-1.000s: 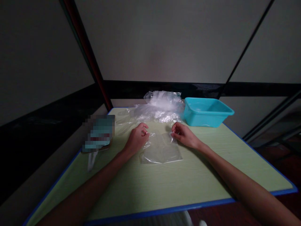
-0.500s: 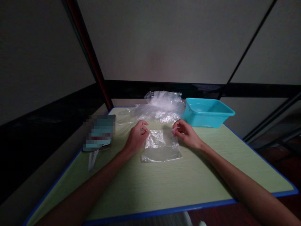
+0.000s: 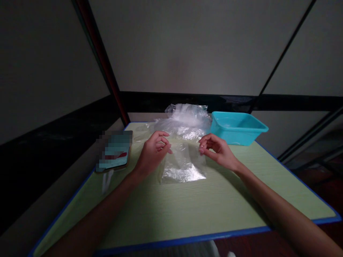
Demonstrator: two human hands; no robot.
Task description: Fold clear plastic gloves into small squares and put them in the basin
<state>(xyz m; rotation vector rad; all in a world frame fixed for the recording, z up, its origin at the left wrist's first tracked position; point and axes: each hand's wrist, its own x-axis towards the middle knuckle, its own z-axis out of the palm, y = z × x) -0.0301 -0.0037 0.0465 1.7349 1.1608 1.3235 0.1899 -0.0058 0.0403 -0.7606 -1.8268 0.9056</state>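
Observation:
A clear plastic bag (image 3: 184,166) hangs or lies between my hands over the middle of the table, its lower edge toward me. My left hand (image 3: 154,150) pinches its upper left corner between thumb and fingers. At the upper right corner, the thumb and fingertips of my right hand (image 3: 217,150) are closed on the film. Just beyond, a heap of clear plastic bags (image 3: 187,121) lies crumpled at the back of the table.
A turquoise plastic basin (image 3: 235,135) stands at the back right. On the left lies a phone-like device (image 3: 118,151), partly pixelated, with a white strap (image 3: 107,180) beside it. Blue edging (image 3: 182,242) borders the pale green table (image 3: 166,214). Walls rise behind and left.
Both hands have risen slightly and moved a little farther apart. The bag between them has been drawn up and looks flatter and more spread out.

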